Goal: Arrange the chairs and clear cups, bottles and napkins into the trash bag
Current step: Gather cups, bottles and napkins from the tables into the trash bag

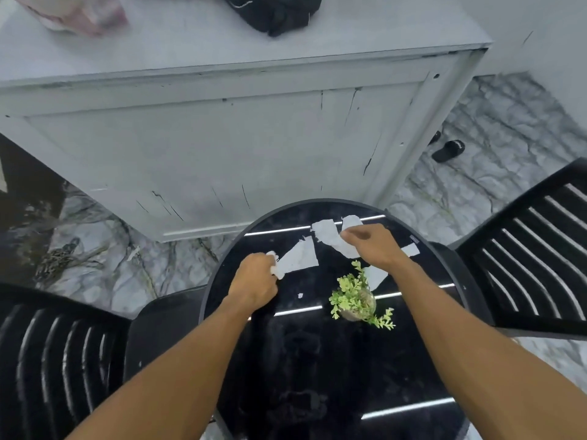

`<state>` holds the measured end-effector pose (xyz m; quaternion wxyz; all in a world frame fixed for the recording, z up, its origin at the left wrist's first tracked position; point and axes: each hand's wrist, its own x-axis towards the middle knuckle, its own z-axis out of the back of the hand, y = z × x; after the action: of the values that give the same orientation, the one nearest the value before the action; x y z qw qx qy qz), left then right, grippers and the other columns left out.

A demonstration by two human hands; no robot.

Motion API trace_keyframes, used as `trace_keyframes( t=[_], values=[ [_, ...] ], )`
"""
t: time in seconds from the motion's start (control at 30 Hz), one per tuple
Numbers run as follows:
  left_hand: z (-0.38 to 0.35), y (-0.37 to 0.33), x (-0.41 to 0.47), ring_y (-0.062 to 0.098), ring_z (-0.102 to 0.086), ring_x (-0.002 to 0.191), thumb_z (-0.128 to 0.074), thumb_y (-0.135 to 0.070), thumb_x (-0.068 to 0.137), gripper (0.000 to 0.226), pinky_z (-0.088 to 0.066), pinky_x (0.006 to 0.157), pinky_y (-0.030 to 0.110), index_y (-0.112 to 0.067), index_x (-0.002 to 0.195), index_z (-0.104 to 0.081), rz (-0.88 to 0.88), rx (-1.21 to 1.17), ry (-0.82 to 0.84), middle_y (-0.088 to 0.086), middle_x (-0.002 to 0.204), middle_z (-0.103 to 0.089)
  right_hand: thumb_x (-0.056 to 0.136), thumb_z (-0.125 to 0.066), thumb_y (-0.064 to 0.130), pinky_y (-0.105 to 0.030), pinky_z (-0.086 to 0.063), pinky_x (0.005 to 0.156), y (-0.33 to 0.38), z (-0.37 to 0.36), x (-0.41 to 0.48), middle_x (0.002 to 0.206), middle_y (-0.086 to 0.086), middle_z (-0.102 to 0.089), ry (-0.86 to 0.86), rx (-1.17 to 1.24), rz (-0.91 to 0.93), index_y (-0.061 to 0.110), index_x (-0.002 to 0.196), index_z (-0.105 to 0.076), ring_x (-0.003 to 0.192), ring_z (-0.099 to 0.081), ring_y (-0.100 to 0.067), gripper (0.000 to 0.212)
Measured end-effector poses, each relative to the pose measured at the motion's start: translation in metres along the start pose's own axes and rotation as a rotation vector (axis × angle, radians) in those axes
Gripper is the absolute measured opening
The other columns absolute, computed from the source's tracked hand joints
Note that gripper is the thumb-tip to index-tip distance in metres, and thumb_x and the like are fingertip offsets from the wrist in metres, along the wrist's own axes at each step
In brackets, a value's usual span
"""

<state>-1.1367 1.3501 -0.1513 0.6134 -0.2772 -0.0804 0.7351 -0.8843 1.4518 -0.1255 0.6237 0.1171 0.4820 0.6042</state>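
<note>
Several torn white napkin pieces lie on the far half of a round black glossy table (317, 376). My left hand (254, 281) is closed on a crumpled napkin piece (297, 260) near the table's left edge. My right hand (371, 246) pinches another napkin strip (333, 236) near the far edge. More scraps lie under and beside my right wrist: one (409, 250) to its right, one (376, 276) by the plant, and a tiny bit (300, 295) at the centre. A black slatted chair (57, 354) stands at the left, another (533, 258) at the right.
A small green plant in a glass pot (357, 301) stands on the table just under my right forearm. A white cabinet (222, 138) rises right behind the table, with a black bag (273, 11) and a pinkish bag (76, 14) on top. A black slipper (448, 150) lies on the marble floor.
</note>
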Motion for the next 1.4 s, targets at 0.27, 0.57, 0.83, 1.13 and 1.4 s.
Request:
trace_keyframes(
  t=[0.27, 0.57, 0.83, 1.13, 1.4],
  values=[
    [-0.022, -0.024, 0.033, 0.033, -0.040, 0.130, -0.076, -0.037, 0.082, 0.096, -0.048, 0.097, 0.047, -0.033, 0.156, -0.014, -0.004, 0.243, 0.171, 0.011, 0.156, -0.026, 0.066, -0.083, 0.014, -0.051, -0.032, 0.113, -0.051, 0.022, 0.011, 0.164, -0.003, -0.007, 0.191, -0.789, -0.042, 0.035, 0.154, -0.022, 0.149, -0.011, -0.027, 0.109],
    [-0.041, -0.022, 0.041, 0.027, -0.056, 0.110, -0.055, 0.006, 0.080, 0.036, -0.052, 0.092, 0.038, -0.003, 0.112, -0.069, -0.168, 0.173, 0.241, 0.005, 0.116, -0.057, 0.082, -0.067, -0.001, -0.034, -0.048, 0.094, -0.061, 0.007, 0.019, 0.123, -0.002, -0.058, 0.106, -0.774, 0.087, 0.014, 0.129, -0.061, 0.110, -0.053, -0.025, 0.050],
    [-0.036, 0.003, 0.020, 0.019, -0.055, 0.108, -0.073, -0.036, 0.083, 0.047, -0.051, 0.093, 0.036, -0.018, 0.125, -0.065, -0.215, 0.164, 0.346, -0.005, 0.118, -0.055, 0.082, -0.063, -0.006, -0.041, -0.050, 0.096, -0.045, -0.009, 0.020, 0.128, -0.015, -0.058, 0.051, -0.627, 0.091, 0.020, 0.143, -0.048, 0.113, -0.058, -0.033, 0.068],
    [-0.062, -0.003, 0.004, 0.023, -0.058, 0.090, -0.046, 0.010, 0.076, 0.039, -0.053, 0.076, 0.038, -0.005, 0.103, -0.070, -0.281, 0.189, 0.243, 0.000, 0.103, -0.057, 0.082, -0.065, -0.005, -0.037, -0.053, 0.082, -0.043, -0.026, 0.028, 0.125, -0.006, -0.052, -0.015, -0.790, 0.180, 0.005, 0.104, -0.074, 0.106, -0.056, -0.025, 0.026],
    [-0.041, -0.001, 0.005, 0.024, -0.057, 0.089, -0.050, 0.010, 0.077, 0.035, -0.054, 0.076, 0.037, -0.008, 0.101, -0.068, -0.164, 0.094, 0.135, 0.004, 0.099, -0.057, 0.084, -0.061, -0.003, -0.036, -0.046, 0.095, -0.027, -0.030, 0.031, 0.125, -0.016, -0.064, 0.120, -0.668, 0.159, 0.007, 0.118, -0.069, 0.113, -0.058, -0.032, 0.037]
  ],
)
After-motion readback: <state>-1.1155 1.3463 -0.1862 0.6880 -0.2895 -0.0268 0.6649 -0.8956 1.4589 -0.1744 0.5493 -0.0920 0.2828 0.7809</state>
